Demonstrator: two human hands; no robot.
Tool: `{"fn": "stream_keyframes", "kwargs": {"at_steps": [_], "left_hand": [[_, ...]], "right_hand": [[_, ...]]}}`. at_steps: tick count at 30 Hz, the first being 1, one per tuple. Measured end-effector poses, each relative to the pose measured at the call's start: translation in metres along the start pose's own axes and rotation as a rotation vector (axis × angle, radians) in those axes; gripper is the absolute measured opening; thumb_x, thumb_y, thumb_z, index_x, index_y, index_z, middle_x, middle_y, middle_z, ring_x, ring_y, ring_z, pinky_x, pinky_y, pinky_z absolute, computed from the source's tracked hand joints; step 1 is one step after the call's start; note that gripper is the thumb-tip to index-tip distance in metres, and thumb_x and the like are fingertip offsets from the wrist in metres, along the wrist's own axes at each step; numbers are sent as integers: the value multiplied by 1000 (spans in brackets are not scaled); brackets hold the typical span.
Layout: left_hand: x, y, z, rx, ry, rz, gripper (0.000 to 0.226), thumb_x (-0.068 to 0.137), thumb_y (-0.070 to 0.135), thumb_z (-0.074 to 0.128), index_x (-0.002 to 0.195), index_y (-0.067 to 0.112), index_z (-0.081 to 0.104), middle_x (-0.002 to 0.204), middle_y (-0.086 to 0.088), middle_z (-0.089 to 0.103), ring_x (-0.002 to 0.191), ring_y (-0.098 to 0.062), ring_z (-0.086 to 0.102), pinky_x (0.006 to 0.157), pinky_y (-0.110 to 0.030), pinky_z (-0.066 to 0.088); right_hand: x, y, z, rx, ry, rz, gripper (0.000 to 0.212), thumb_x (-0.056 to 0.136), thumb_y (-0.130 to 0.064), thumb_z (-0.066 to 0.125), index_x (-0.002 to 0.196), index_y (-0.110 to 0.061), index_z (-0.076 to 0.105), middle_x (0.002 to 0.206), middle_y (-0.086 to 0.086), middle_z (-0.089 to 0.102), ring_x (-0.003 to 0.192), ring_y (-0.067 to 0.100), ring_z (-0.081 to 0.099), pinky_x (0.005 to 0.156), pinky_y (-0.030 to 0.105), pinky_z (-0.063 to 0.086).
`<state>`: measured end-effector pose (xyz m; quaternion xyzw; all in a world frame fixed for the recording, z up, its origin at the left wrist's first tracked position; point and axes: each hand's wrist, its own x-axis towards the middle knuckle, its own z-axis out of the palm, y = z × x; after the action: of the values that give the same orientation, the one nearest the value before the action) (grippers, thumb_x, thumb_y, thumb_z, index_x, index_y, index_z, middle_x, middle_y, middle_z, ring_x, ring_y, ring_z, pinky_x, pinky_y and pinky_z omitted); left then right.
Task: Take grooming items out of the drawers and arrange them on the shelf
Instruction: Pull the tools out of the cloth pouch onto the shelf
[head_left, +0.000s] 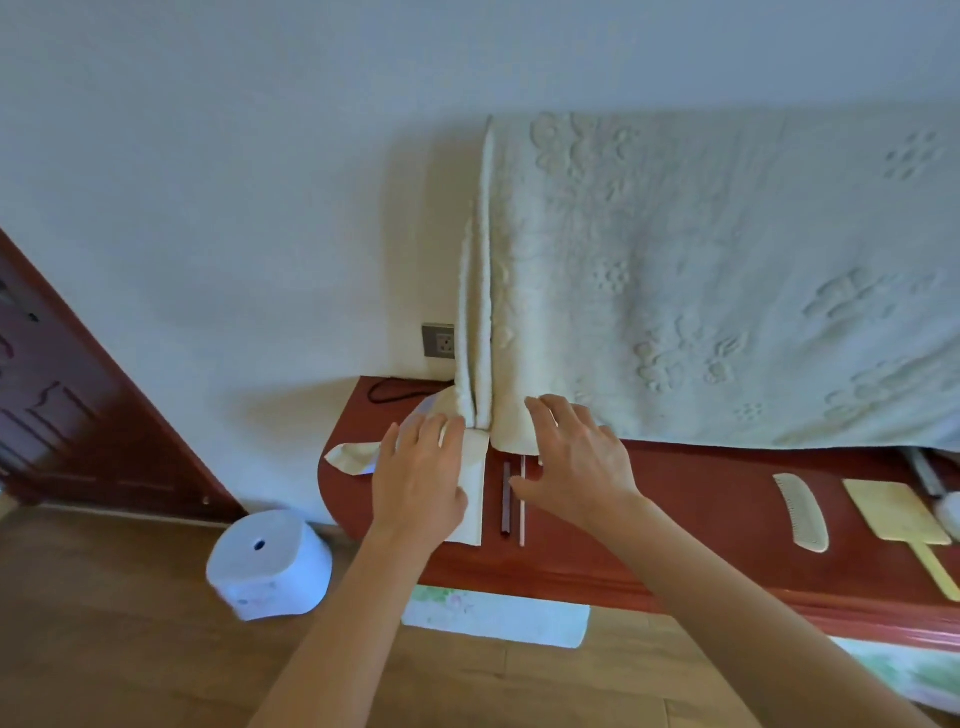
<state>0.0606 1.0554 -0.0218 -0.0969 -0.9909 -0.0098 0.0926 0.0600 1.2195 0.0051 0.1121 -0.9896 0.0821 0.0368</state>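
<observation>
Head view: the left hand (421, 478) lies flat with straight fingers on a folded cream cloth strip (474, 514) at the left end of the red-brown shelf (675, 499). The right hand (576, 457) is spread and holds nothing, its fingertips at the hem of the large embossed cloth (701, 270) hanging behind. Between the hands lie a dark stick (505, 499) and a pale stick (522, 519), side by side. Well to the right lie a comb (802, 512) and a paddle brush (896, 512).
</observation>
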Motion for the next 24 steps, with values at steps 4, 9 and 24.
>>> {"fn": "stream_keyframes", "kwargs": {"at_steps": [4, 9, 24], "left_hand": [[10, 15, 2, 12, -2, 20, 71, 80, 25, 68, 142, 16, 35, 141, -4, 44, 134, -24, 36, 112, -43, 26], [17, 32, 4, -1, 25, 13, 67, 88, 28, 59, 146, 18, 26, 146, -2, 37, 139, -21, 28, 114, -37, 21], [45, -22, 49, 10, -104, 37, 57, 90, 20, 55, 141, 18, 31, 141, 0, 41, 135, -20, 33, 112, -38, 24]], "right_hand": [[3, 18, 1, 5, 17, 0, 80, 80, -48, 61, 144, -15, 24, 146, 3, 31, 130, 25, 37, 96, 39, 42], [6, 29, 5, -2, 17, -19, 82, 80, -52, 60, 144, -15, 24, 146, 3, 32, 129, 25, 39, 95, 38, 43], [42, -5, 50, 88, -94, 130, 54, 92, -33, 47, 139, -12, 30, 139, 4, 38, 119, 24, 45, 87, 31, 46]]}}
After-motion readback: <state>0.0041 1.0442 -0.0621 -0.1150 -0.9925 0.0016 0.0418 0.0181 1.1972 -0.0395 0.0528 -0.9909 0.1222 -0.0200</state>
